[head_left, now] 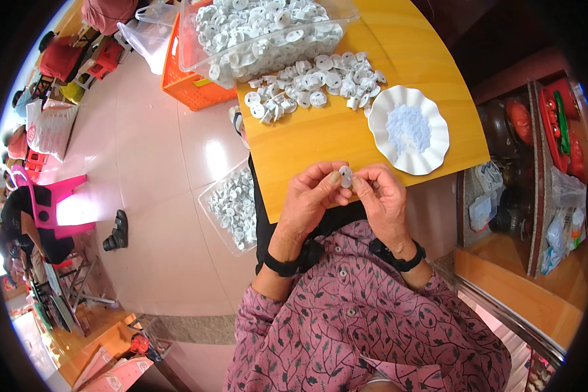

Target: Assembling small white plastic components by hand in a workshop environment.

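Observation:
Between my two hands, just over the table's near edge, is a small round white plastic part (345,176). My left hand (312,191) pinches it from the left with thumb and fingers. From the other side my right hand (380,196) grips it too, its thumb against the disc. A loose heap of similar white plastic parts (317,83) lies farther up the table. Right of the heap stands a white scalloped plate (439,145) with pale bluish-white powder (408,127) on it.
A clear tub (196,49) piled with white parts stands at the far left of the yellow wooden table (431,49), by an orange crate (193,98). Another clear tray (232,208) of parts is low on the left. Shelves (536,183) stand at right; a pink stool (52,202) and people are farther left.

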The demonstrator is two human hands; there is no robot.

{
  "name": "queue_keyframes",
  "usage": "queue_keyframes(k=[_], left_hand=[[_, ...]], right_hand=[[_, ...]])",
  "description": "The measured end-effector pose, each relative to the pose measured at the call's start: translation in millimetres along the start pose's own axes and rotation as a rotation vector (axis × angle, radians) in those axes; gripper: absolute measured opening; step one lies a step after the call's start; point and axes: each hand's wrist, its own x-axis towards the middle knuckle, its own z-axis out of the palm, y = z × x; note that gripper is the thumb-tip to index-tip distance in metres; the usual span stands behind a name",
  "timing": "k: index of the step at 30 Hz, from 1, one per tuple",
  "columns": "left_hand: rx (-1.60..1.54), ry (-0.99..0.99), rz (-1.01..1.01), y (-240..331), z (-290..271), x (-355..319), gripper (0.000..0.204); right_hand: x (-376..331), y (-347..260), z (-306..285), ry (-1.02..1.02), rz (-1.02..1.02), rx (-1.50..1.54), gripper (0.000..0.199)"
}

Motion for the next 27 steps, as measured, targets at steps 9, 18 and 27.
queue_keyframes(k=[9,18,27], left_hand=[[0.153,0.017,-0.044,20.3,9.8,12.0,0.031],[0.269,-0.128,0.167,151.3,14.4,115.1,0.029],[0.303,0.094,0.534,162.5,38.0,137.5,0.04]], right_hand=[[-1.6,-3.6,-11.9,-0.007,0.046,-0.083,0.007],[-15.8,8.5,-26.7,0.076,-0.189,-0.342,0.009],[3.1,26.4,-52.4,0.254,-0.358,-0.902,0.024]])
